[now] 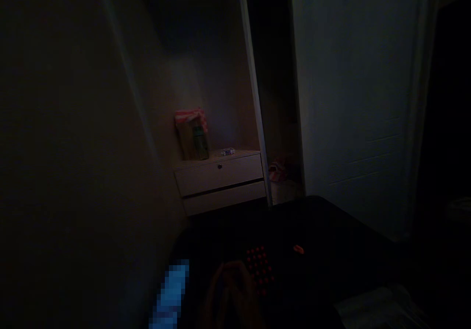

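Neither of my hands can be made out in this very dark view. At the bottom centre, a dim reddish-brown looped shape [239,282], like a strap or handle, stands out faintly; its kind is unclear. Just beside it, a grid of small red dots [260,269] shows on the dark surface [316,221]. A small orange piece [299,249] lies farther right. To the left glows a bright blue pixelated strip [170,294], with its details blurred out. Whether anything is touching these things is hidden by the dark.
Ahead is an open wardrobe with a pale drawer unit [241,169]. On top stand a red-and-white patterned bag [187,135], a greenish bottle [200,145] and a small shiny item [227,151]. A pale door panel [353,98] rises at right; a pale crumpled thing [379,309] lies lower right.
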The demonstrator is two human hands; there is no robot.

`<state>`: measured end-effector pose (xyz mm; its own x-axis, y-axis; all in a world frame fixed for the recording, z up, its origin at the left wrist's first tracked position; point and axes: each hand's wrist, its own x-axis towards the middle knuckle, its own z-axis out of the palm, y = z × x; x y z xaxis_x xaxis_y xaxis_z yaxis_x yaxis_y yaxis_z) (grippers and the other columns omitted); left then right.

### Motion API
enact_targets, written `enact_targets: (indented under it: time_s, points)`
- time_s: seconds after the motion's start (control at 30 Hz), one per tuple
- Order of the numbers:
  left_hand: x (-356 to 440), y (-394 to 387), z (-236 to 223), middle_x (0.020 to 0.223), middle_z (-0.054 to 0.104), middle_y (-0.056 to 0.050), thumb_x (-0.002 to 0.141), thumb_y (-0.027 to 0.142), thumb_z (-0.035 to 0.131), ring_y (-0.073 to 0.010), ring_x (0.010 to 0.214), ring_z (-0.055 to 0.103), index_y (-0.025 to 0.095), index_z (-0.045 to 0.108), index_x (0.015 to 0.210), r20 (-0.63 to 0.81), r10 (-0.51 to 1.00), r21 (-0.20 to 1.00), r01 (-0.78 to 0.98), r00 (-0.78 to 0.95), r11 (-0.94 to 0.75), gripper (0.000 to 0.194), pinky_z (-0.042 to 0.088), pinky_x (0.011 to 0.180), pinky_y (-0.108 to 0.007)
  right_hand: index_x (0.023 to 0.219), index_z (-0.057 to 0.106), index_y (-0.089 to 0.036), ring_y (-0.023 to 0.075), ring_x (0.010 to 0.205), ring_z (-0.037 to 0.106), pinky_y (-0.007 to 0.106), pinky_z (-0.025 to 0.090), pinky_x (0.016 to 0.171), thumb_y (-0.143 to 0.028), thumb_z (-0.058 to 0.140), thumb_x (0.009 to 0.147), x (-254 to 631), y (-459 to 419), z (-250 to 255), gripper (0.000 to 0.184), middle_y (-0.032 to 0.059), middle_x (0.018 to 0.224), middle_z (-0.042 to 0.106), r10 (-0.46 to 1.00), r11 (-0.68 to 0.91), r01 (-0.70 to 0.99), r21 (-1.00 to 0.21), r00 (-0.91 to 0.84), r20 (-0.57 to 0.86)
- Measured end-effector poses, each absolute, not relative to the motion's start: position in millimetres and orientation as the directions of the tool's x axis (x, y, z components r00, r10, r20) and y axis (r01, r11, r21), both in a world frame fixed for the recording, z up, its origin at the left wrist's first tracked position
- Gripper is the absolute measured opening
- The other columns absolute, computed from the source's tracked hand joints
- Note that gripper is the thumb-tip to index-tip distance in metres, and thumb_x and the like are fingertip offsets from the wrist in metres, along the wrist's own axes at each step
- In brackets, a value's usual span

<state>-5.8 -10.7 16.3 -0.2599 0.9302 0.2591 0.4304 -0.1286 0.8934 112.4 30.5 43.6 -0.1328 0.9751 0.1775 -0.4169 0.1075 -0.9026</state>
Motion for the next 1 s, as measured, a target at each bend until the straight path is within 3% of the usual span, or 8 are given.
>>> enact_targets:
  time_s: [0.17,0.37,0.53,0.63,1.0]
  points:
    - [2,-10,13,0.161,0.049,-0.016,0.093,0.06,0.048,-0.0288,0.151,0.043,0.015,0.058,0.143,0.245,0.915,0.908,0.407,-0.321,-0.1,0.068,0.027,0.129,-0.049,0.096,0.071,-0.022,0.0251,0.091,0.073,0.035,0.055,0.082,-0.048,0.071,0.082,107,32,36,0.029,0.006,0.093,0.078,0.975,0.091,-0.425,-0.9,-0.146,0.167]
    - [-8,-6,8,0.146,0.065,-0.015,0.092,0.058,0.052,-0.0297,0.142,0.055,0.017,0.059,0.141,0.24,0.892,0.925,0.368,-0.382,-0.092,0.064,0.038,0.124,-0.049,0.106,0.075,-0.023,0.027,0.108,0.071,0.04,0.052,0.1,-0.045,0.063,0.087,106,30,26,0.032,0.007,0.11,0.079,0.96,0.135,-0.371,-0.919,-0.182,0.215]
    - [-18,-4,2,0.139,0.07,-0.016,0.087,0.064,0.056,-0.0327,0.134,0.062,0.016,0.066,0.131,0.226,0.884,0.923,0.38,-0.409,-0.06,0.066,0.04,0.122,-0.05,0.108,0.075,-0.024,0.0262,0.111,0.071,0.038,0.052,0.101,-0.039,0.061,0.089,111,25,29,0.028,0.0058,0.11,0.078,0.952,0.135,-0.328,-0.935,-0.22,0.215]
    - [-20,-4,1,0.139,0.07,-0.016,0.088,0.065,0.054,-0.0328,0.132,0.064,0.014,0.067,0.131,0.227,0.896,0.91,0.412,-0.381,-0.055,0.067,0.045,0.118,-0.049,0.109,0.075,-0.025,0.0244,0.112,0.07,0.035,0.051,0.102,-0.039,0.058,0.091,111,24,29,0.028,0.0048,0.112,0.077,0.953,0.126,-0.316,-0.94,-0.224,0.204]
    - [-29,-1,-16,0.142,0.066,-0.022,0.086,0.067,0.052,-0.0365,0.135,0.06,0.008,0.065,0.132,0.211,0.883,0.895,0.445,-0.418,-0.003,0.076,0.04,0.12,-0.05,0.11,0.077,-0.026,0.0272,0.114,0.069,0.038,0.051,0.103,-0.044,0.058,0.092,111,25,24,0.032,0.0055,0.115,0.078,0.934,0.172,-0.273,-0.946,-0.259,0.245]
